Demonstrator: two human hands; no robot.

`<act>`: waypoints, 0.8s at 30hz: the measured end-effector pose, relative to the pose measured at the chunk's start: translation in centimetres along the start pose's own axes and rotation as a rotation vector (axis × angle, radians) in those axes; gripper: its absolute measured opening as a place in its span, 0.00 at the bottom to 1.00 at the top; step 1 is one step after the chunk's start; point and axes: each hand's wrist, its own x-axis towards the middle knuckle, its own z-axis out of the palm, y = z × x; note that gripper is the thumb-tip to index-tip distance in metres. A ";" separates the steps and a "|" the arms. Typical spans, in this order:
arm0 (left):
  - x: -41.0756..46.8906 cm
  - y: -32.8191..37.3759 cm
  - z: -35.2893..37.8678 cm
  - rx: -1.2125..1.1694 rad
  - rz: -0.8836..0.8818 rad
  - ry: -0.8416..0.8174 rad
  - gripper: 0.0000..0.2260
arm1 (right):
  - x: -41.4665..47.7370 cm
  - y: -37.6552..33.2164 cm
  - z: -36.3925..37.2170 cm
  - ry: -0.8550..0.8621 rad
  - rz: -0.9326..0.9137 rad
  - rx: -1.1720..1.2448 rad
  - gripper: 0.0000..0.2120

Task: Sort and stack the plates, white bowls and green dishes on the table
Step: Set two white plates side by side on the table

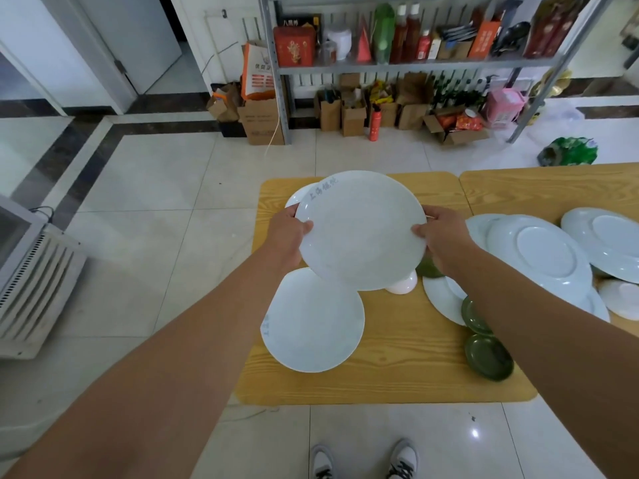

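White plate point(362, 233) held up over the table point(408, 368) — left hand point(288, 238) and right hand point(441, 236) pinch opposite rims, thumbs on top. Likely stiff, glazed, slick, breakable — rim grip on both sides suits it. Second plate point(313, 323) lies below; white bowl point(403, 285) and green dishes point(487, 356) lie beside, more plates point(539, 257) on the right.

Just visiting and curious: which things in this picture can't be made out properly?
Head view:
far plate: mostly behind the held plate.
white bowl: only an edge shows below it.
green dish: largely covered by the right hand.
rightmost plate: cut by the frame edge.
lettering on the held plate: blurred.
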 end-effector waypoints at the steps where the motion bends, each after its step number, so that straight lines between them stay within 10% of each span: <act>1: -0.1 -0.1 -0.8 0.013 -0.003 0.014 0.19 | -0.3 0.2 0.5 -0.022 0.008 -0.063 0.16; 6: -0.7 -1.6 -4.6 0.151 -0.059 0.078 0.17 | -1.3 2.4 3.1 -0.097 0.098 -0.125 0.03; 24: -2.1 -12.0 -12.5 0.463 -0.265 0.283 0.07 | -2.9 13.6 8.4 -0.175 0.118 -0.353 0.07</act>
